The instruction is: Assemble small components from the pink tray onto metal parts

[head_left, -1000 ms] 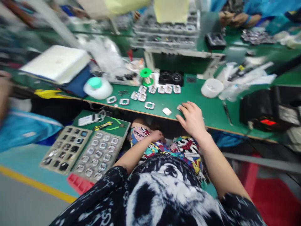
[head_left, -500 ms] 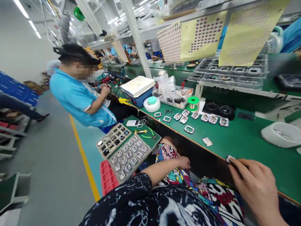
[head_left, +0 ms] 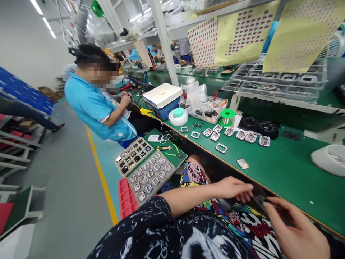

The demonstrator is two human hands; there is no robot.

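Observation:
Between thumb and fingers, my right hand (head_left: 295,223) pinches a small dark flat part (head_left: 260,201) at the lower right, below the bench edge. My left hand (head_left: 234,188) reaches across my lap just left of that part, fingers extended and apart, with nothing in them. On the green bench (head_left: 285,169) above my hands lies a pale rounded plate (head_left: 243,164). Farther back sit a separate metal frame (head_left: 221,148) and several similar frames (head_left: 250,137) in a loose row.
Left of my lap are a tray of frames (head_left: 149,176), a tray of dark parts (head_left: 133,154), cutters (head_left: 176,153) and a red tray (head_left: 126,198). A person in blue (head_left: 94,104) sits beyond. A white bowl (head_left: 330,160) stands at right.
My left hand has moved right from my lap toward my right hand, its fingers opening out. My right hand has lowered the part and turned it. The view has shifted slightly.

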